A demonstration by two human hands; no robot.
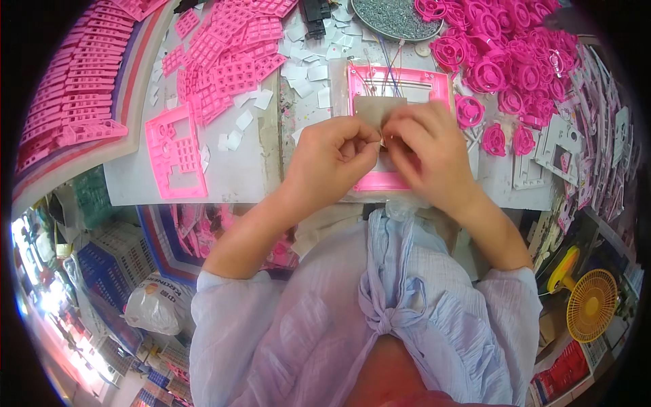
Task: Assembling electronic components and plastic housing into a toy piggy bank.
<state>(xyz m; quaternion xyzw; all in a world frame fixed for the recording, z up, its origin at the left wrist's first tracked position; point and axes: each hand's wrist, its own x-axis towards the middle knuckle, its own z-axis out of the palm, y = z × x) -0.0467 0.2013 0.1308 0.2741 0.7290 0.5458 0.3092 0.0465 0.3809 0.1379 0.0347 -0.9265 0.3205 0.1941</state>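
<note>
Two bare hands, the left (337,157) and the right (430,148), meet at a brown board (377,106) within the outline of a pink frame (378,182) on the table (237,182). The left fingers press together, on what cannot be told; the right fingers curl close by, their grip unclear. Apparently fine fitting work, the next move likely calling for steadiness.
</note>
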